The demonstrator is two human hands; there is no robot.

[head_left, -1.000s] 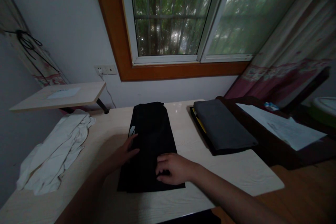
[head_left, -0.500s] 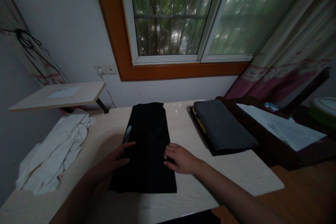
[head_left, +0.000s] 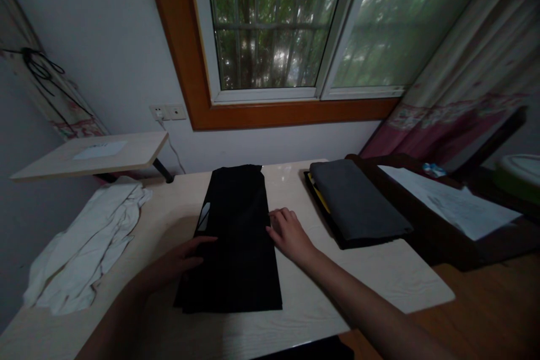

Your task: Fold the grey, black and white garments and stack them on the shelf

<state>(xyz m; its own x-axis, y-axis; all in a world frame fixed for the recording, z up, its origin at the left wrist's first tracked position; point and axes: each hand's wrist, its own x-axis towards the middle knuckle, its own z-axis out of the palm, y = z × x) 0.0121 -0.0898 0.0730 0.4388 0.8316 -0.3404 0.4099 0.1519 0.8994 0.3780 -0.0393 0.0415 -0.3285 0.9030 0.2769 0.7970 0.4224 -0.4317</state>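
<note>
A long black folded cloth, perhaps a garment, lies flat on the pale wooden table. A whitish patch shows at its left edge. My left hand rests on the cloth's left side, fingers stretched across it and thumb apart. At the right edge, my right hand touches the fabric with its fingertips; its fingers are slightly bent and the thumb is apart from them. Neither hand visibly grips the cloth.
A rumpled white cloth lies at the left, below a small raised shelf. To the right is a stack with a folded grey cloth on top. Beyond it, a paper sheet lies on a dark surface.
My right hand has moved up along the cloth's right edge, away from me. My left hand has shifted slightly down and left, uncovering more of the whitish patch.
</note>
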